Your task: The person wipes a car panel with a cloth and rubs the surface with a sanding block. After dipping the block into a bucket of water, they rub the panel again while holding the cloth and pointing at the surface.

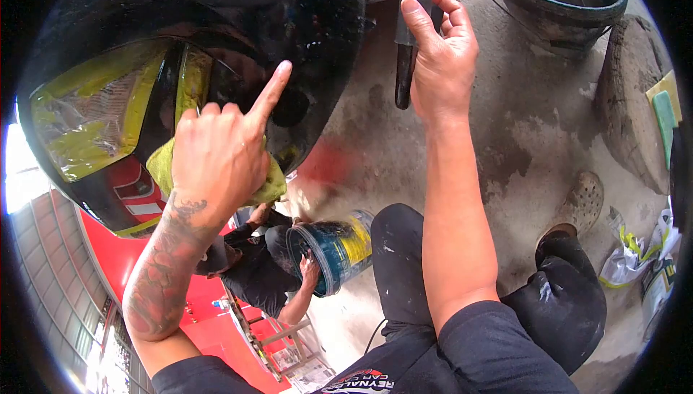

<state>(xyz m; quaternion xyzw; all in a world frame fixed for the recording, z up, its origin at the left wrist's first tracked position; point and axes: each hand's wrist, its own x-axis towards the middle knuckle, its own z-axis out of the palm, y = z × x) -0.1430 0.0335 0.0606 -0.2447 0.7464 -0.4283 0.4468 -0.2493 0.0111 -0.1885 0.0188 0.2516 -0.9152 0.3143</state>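
Observation:
My left hand (219, 145) bunches a yellow-green cloth (271, 183) under the palm. Its index finger stretches out over the glossy black car panel (303, 40), with the fingertip right at the surface. Beside that hand is a headlight (101, 112) edged in yellow tape. At the panel's right end, my right hand (446, 54) grips a scraper-like tool (404, 80) with a black handle and a flat dark grey upper part. The thumb presses on the flat part, and the other fingers curl behind it.
A co-worker in black (253, 278) crouches below, a hand on a tilted dark bucket (307, 264). Another large black bucket (556, 26) stands at upper right. A round wooden block (632, 105) with a green pad (664, 123) and plastic bags (632, 257) lie at right.

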